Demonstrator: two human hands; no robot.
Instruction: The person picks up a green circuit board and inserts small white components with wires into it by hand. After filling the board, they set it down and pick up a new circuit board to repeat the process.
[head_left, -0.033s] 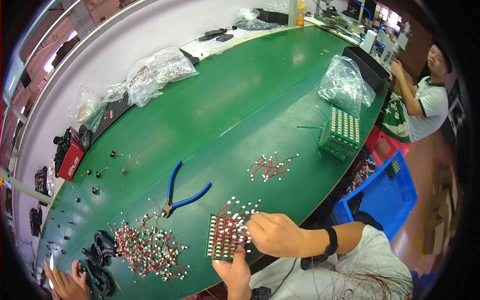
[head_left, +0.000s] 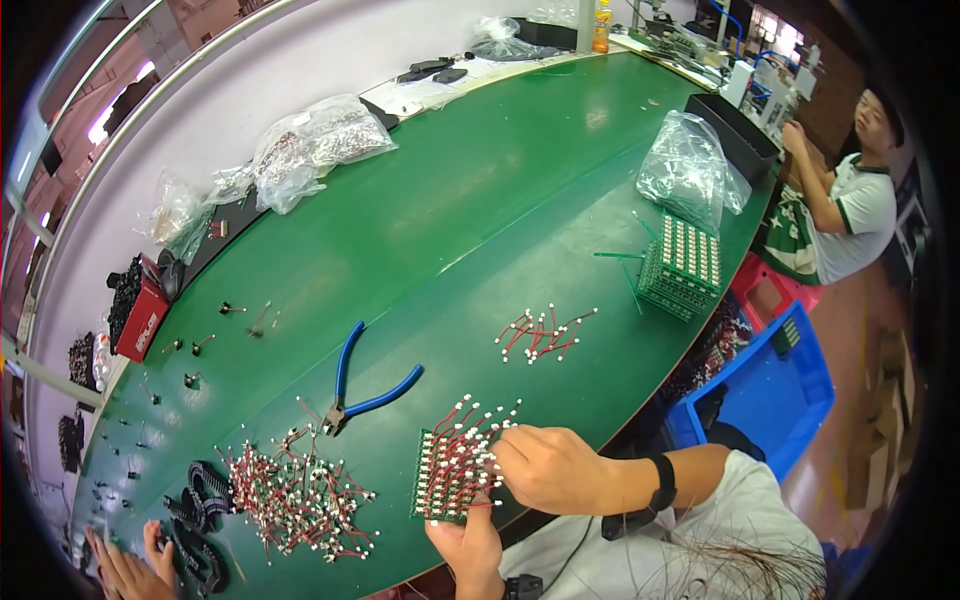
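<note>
My left hand (head_left: 467, 548) grips the lower edge of a green circuit board (head_left: 422, 475), its thumb pressed on the near side. Rows of short red wire leads (head_left: 465, 455) with white connectors stand up from the board. My right hand (head_left: 548, 468) is closed at the right side of these leads; its fingertips are partly hidden, so what they pinch cannot be made out. To the left of the board lies a heap of red and white connector leads (head_left: 300, 495). Blue-handled cutting pliers (head_left: 345, 400) rest open just beyond, and a smaller group of leads (head_left: 545, 335) lies farther off.
A stack of green boards (head_left: 685, 265) stands at the right, beside a clear plastic bag (head_left: 685, 165) and a black bin (head_left: 735, 135). A blue crate (head_left: 765, 385) sits below the table edge. Another person's hand (head_left: 130, 568) is at lower left, near black strips (head_left: 205, 495). A co-worker (head_left: 840, 205) sits at far right.
The other person's hand at lower left has shifted slightly downward. My hands and the board look almost unmoved.
</note>
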